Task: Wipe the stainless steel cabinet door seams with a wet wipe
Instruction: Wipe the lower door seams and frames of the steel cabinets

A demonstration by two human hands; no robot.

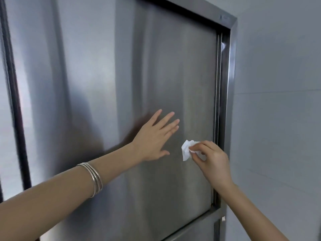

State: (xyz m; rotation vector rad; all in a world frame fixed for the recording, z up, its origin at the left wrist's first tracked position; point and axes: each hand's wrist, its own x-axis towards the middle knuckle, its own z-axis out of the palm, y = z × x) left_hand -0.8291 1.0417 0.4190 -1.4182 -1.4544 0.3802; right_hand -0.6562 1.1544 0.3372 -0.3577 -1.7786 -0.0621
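A tall stainless steel cabinet door fills the middle of the view. Its right seam runs as a dark vertical gap beside the steel frame. My left hand lies flat on the door panel with fingers spread and straight. My right hand pinches a crumpled white wet wipe between thumb and fingertips, just left of the seam's lower part. The wipe is close to the door surface; contact cannot be told.
A second steel door panel stands to the left, divided by a dark vertical seam. A grey tiled wall adjoins the frame on the right. A lower cabinet section begins under the door. Silver bangles ring my left forearm.
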